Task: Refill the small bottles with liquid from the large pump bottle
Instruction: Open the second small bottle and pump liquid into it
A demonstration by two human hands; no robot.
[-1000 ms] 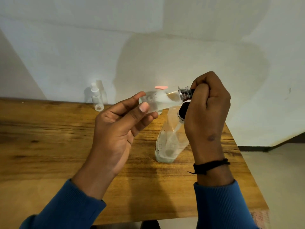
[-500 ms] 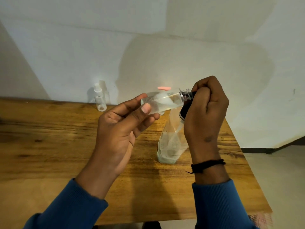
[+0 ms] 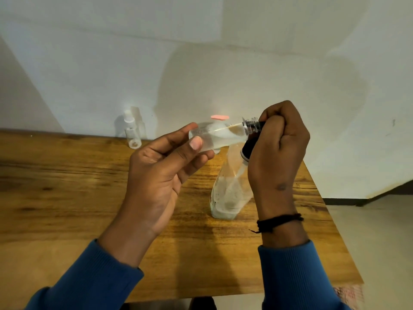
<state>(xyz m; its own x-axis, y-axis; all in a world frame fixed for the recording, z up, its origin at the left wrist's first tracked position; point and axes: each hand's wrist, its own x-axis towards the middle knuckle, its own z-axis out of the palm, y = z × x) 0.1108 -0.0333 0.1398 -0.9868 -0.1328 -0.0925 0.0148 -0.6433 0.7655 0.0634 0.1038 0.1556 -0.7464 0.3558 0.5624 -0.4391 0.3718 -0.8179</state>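
My left hand (image 3: 165,173) holds a small clear bottle (image 3: 220,136) on its side above the table, thumb and fingers round its base end. It has some clear liquid inside. My right hand (image 3: 279,148) curls round a dark cap at the bottle's threaded neck (image 3: 251,126). Directly below, the large clear bottle (image 3: 228,193) stands on the wooden table (image 3: 67,186), its black collar (image 3: 245,149) partly behind my right hand. Its pump head is hidden. Another small clear bottle (image 3: 132,136) stands at the back by the wall.
A pink flat piece (image 3: 220,117) shows just behind the held bottle; what it belongs to is unclear. The table's right edge (image 3: 330,220) drops to the floor. A white wall (image 3: 201,63) runs behind the table.
Almost nothing. Both hands keep the same grips on the small bottle and its cap, shifting only slightly in the frame.
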